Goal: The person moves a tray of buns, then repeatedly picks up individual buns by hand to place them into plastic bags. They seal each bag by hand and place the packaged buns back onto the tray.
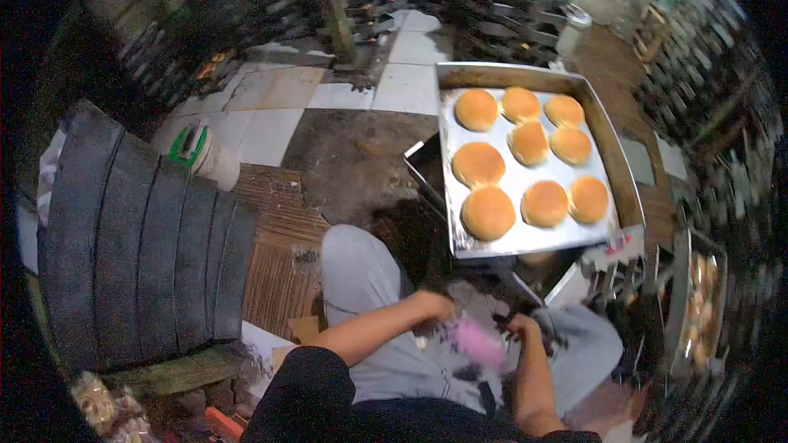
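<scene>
Nine buns [488,213] on tray [614,141], front row by near edge; knee [353,253] bump could slide them. Left hand [433,306], right hand [522,326] by blurred pink item [479,341]; grip: can't tell.

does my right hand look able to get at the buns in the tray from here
Probably yes: the right hand is low, beside the blurred pink thing, and the buns lie uncovered ahead in the tray, with only its near side to clear. Blur hides whether that hand is free.
</scene>
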`<state>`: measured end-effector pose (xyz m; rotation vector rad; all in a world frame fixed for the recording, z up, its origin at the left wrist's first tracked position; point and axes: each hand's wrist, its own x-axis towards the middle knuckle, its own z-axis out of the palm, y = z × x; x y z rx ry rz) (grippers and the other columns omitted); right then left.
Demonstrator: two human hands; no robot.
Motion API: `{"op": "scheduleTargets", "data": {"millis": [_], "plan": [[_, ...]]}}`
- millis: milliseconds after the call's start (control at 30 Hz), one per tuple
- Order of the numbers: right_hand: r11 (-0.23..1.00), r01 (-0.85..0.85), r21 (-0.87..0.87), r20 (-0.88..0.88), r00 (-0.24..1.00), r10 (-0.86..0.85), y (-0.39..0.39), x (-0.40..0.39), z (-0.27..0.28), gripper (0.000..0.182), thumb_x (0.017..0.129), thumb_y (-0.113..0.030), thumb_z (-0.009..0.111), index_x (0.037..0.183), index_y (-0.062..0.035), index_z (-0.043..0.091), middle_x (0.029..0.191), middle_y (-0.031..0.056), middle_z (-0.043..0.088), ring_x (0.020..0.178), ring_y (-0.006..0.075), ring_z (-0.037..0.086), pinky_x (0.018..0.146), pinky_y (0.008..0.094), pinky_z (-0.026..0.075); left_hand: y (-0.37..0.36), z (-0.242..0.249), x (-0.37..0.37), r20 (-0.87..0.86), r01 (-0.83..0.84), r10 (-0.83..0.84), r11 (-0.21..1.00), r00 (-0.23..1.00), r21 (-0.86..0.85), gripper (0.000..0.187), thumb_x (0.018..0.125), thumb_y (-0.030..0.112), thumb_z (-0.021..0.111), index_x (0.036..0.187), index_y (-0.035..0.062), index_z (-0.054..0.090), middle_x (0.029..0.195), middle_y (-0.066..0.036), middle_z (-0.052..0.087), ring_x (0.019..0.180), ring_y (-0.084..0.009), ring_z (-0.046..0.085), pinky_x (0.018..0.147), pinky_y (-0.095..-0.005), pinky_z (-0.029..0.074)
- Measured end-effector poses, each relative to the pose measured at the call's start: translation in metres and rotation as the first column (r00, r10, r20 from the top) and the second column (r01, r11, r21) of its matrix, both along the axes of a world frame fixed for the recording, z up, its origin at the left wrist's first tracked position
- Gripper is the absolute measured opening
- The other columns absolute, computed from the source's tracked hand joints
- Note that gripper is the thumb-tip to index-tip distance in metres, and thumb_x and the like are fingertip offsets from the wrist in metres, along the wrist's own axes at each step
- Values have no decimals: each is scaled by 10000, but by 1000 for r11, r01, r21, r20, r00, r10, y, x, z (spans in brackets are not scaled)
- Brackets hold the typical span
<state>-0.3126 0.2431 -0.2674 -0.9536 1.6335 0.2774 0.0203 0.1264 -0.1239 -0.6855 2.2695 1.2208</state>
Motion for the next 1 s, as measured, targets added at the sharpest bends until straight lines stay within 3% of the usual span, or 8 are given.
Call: {"op": "scheduleTargets", "data": {"millis": [133,233,300,400,433,533,800,1000], "plan": [[911,393,120,504,767,-397,49,20,-77,567,928,-458,692,1349,-80,655,1307,66,672,1126,186,633,980,380,512,48,46,17,85,-439,452,888,888,-133,787,954,686,387,1023,-18,733,1188,-233,691,1115,-431,654,949,-497,518],[933,172,-316,322,945,-66,14,83,67,642,1051,-557,455,1461,-70,538,1436,96,577,1251,179,559,1055,371,462,69,18,37,64,-622,623,782,780,-29,994,943,805,240,1159,-51,695,1247,-320,636,1254,-439,578,1039,-473,464],[925,379,21,594,740,-317,13,90,133,732,1026,-649,418,1367,-28,598,1315,132,621,1126,180,603,954,375,503,73,21,49,-171,-544,559,829,811,129,1003,941,810,272,1277,-64,630,1312,-293,625,1271,-409,579,1080,-460,430],[1000,19,-8,530,848,-12,7,80,164,561,931,-564,644,1086,-28,703,822,72,708,692,201,646,648,340,527,72,6,58,-57,-501,554,788,831,358,728,945,608,611,1283,-37,590,1225,-156,667,1083,-231,644,971,-381,492],[944,-202,-262,373,881,292,15,96,205,443,909,-445,734,1040,-23,707,775,58,710,656,207,646,616,344,523,81,15,57,-59,-498,549,795,834,347,728,945,608,611,1283,-37,590,1225,-156,667,1083,-231,644,971,-381,492],[773,-180,-608,154,929,337,28,108,157,364,781,-215,829,1045,-2,699,830,90,737,709,219,667,660,378,537,101,26,57,-283,-574,648,760,708,304,635,785,335,871,1250,20,577,1013,-31,666,853,-151,606,776,-330,520],[654,-121,-746,40,973,226,68,156,210,311,732,-135,805,982,17,699,931,241,721,886,403,705,789,457,539,150,54,68,-278,-666,621,737,733,-110,547,838,303,757,1206,-24,520,1163,-334,649,1131,-478,623,981,-509,486],[465,-294,-835,-273,955,114,71,182,233,409,735,-119,783,1100,4,647,1051,242,656,1012,429,637,874,496,511,119,39,68,-186,-728,715,685,674,-7,636,842,463,707,1218,-29,560,1162,-278,676,1119,-410,652,975,-444,496]]}}
